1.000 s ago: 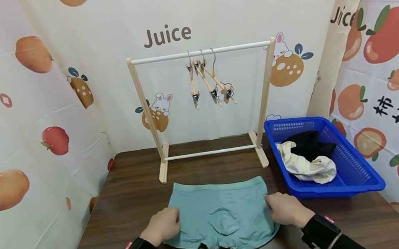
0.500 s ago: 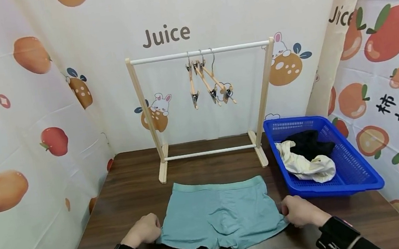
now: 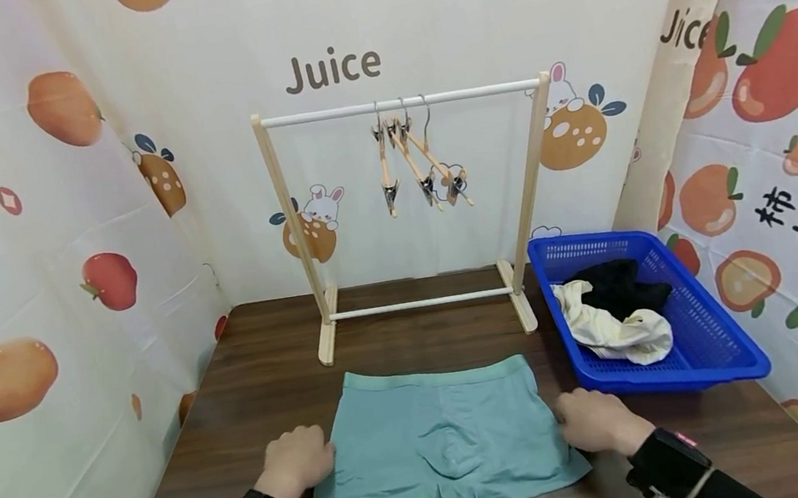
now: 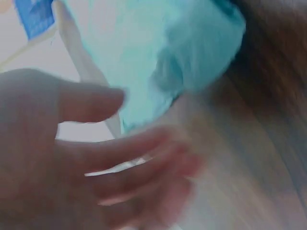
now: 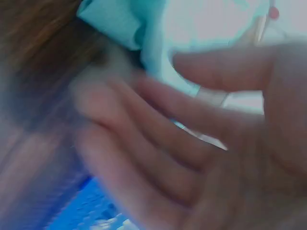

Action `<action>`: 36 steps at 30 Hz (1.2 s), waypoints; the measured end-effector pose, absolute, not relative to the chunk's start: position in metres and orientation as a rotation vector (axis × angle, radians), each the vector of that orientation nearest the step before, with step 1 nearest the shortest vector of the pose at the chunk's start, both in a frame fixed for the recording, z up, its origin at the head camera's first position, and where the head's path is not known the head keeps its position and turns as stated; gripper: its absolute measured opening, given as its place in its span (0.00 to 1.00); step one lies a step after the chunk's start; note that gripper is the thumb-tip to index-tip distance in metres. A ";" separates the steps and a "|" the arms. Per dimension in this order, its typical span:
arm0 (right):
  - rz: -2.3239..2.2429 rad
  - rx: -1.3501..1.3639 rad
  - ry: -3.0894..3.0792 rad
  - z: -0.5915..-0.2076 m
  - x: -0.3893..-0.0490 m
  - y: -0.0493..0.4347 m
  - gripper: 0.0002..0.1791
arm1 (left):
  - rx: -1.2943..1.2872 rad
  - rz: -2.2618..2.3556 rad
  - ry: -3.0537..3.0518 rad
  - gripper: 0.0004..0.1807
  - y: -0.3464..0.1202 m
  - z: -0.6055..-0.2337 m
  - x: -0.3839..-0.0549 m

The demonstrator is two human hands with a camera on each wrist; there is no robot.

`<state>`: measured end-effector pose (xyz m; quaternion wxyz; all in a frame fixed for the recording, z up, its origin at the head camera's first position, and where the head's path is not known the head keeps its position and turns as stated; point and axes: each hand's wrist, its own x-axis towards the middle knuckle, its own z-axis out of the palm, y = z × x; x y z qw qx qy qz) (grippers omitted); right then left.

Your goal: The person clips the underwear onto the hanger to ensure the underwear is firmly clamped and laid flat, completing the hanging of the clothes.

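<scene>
Teal boxer briefs (image 3: 442, 437) lie spread flat on the table, waistband toward the rack and leg openings toward me. My left hand (image 3: 297, 462) is beside their left edge; in the left wrist view its thumb stands apart from loosely bent fingers (image 4: 139, 163) with no cloth between. Along the right edge is my right hand (image 3: 599, 422), just above the lower right corner. The right wrist view shows its thumb (image 5: 220, 69) apart from the fingers too, with nothing held. Both wrist views are blurred by motion.
Behind the briefs stands a wooden rack (image 3: 395, 105) with several clip hangers (image 3: 418, 162) on its top bar. A blue basket (image 3: 714, 342) at the right holds a cream cloth (image 3: 622, 333) and a black cloth (image 3: 620, 291). Printed curtains enclose the table (image 3: 237, 396).
My hands have moved outward and toward me, drawing the lower corners wider, then let go of the cloth and shifted slightly back up the sides. The leg hems now spread wider.
</scene>
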<state>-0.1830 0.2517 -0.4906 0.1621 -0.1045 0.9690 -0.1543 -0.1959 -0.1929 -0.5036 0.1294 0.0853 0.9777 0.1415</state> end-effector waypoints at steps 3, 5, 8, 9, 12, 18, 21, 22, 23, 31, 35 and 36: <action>-0.467 -0.392 2.928 -0.494 -0.188 0.234 0.09 | 0.418 0.396 3.003 0.14 -0.173 -0.502 -0.195; -0.492 -0.484 2.946 -0.497 -0.191 0.225 0.04 | 0.527 0.424 3.005 0.22 -0.164 -0.505 -0.198; -0.471 -0.545 2.879 -0.504 -0.194 0.215 0.23 | 0.595 0.516 2.903 0.31 -0.154 -0.513 -0.203; -0.453 -0.537 2.839 -0.507 -0.195 0.213 0.29 | 0.601 0.534 2.867 0.35 -0.152 -0.516 -0.204; -0.421 -0.471 2.726 -0.513 -0.198 0.212 0.43 | 0.589 0.532 2.772 0.43 -0.148 -0.522 -0.207; -0.407 -0.399 2.637 -0.516 -0.208 0.219 0.53 | 0.524 0.424 2.733 0.48 -0.142 -0.521 -0.210; -0.387 -0.415 2.666 -0.512 -0.210 0.216 0.51 | 0.508 0.415 2.746 0.48 -0.138 -0.519 -0.210; -0.383 -0.425 2.688 -0.511 -0.209 0.214 0.50 | 0.513 0.409 2.755 0.47 -0.137 -0.519 -0.209; -0.383 -0.441 2.715 -0.510 -0.209 0.211 0.48 | 0.520 0.407 2.765 0.46 -0.136 -0.518 -0.209; -0.384 -0.559 2.726 -0.511 -0.212 0.191 0.53 | 0.517 0.455 2.782 0.52 -0.119 -0.517 -0.216; -0.334 -0.498 2.666 -0.511 -0.217 0.189 0.61 | 0.431 0.454 2.744 0.58 -0.113 -0.520 -0.225; -0.329 -0.485 2.660 -0.511 -0.218 0.189 0.62 | 0.413 0.446 2.735 0.59 -0.112 -0.522 -0.226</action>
